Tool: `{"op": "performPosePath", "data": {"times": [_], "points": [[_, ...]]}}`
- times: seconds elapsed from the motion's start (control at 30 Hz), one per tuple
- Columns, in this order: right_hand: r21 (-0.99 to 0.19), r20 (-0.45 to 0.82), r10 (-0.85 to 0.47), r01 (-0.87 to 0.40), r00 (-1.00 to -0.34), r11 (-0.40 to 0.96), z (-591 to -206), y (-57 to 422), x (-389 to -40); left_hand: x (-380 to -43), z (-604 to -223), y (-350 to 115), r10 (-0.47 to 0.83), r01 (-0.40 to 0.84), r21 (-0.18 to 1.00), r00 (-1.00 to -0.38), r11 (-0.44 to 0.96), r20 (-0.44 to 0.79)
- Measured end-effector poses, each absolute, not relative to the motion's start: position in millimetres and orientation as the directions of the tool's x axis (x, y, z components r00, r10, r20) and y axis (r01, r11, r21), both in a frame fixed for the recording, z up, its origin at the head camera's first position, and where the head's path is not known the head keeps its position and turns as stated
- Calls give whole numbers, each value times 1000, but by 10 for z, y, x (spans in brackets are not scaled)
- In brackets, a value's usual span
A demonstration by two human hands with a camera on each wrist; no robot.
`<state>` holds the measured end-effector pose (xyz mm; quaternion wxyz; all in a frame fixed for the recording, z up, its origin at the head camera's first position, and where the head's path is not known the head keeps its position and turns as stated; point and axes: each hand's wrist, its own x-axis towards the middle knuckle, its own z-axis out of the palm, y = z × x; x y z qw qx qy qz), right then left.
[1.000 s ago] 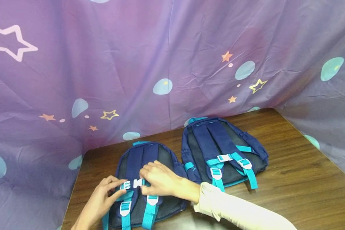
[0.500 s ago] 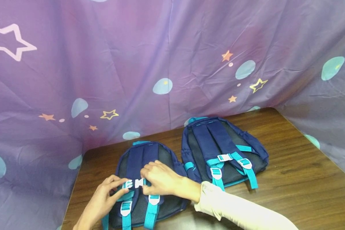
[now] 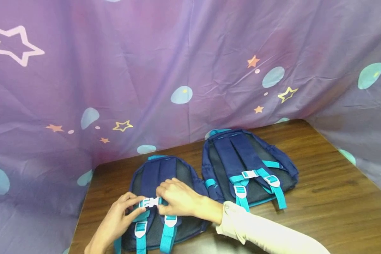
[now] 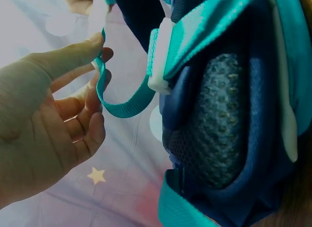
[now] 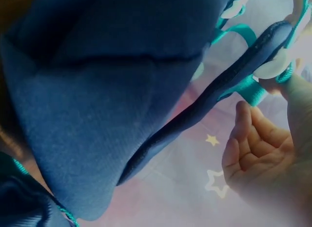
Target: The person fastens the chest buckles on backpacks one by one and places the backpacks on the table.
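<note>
A small navy backpack (image 3: 150,178) with teal straps lies with its straps facing up at the left of the table. My left hand (image 3: 118,214) pinches the left half (image 3: 145,202) of its white side-release buckle between thumb and fingers. The right half (image 3: 154,201) is held by its teal webbing in my right hand (image 3: 179,199), partly hidden behind the fingers. Both halves meet end to end in the head view. A loop of teal webbing (image 4: 127,109) hangs from my left fingers in the left wrist view. White strap adjusters (image 3: 141,229) sit just below the hands.
To the right lies a second navy backpack (image 3: 225,155), its white chest buckle (image 3: 250,174) fastened. The two packs lie side by side on a brown wooden table (image 3: 333,183). A purple curtain (image 3: 190,53) with stars hangs behind and around the table.
The left buckle half has moved right toward the other half, and the gap between them has closed. The right hand has barely shifted, and the second backpack lies as before.
</note>
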<state>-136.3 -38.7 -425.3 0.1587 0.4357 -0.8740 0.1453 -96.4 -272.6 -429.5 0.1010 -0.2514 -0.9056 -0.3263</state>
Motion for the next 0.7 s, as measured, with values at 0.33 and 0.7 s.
{"op": "performPosePath", "data": {"times": [0.33,0.7], "points": [[-114,410,-711,-806,-571,581,-4250,-372,-1364,-993,-4299,-2718,406,525,553,-851,647,332],[-123,366,-732,-809,-575,574,-4271,-395,-1346,-955,-4282,-2684,417,489,564,-870,666,263]]}}
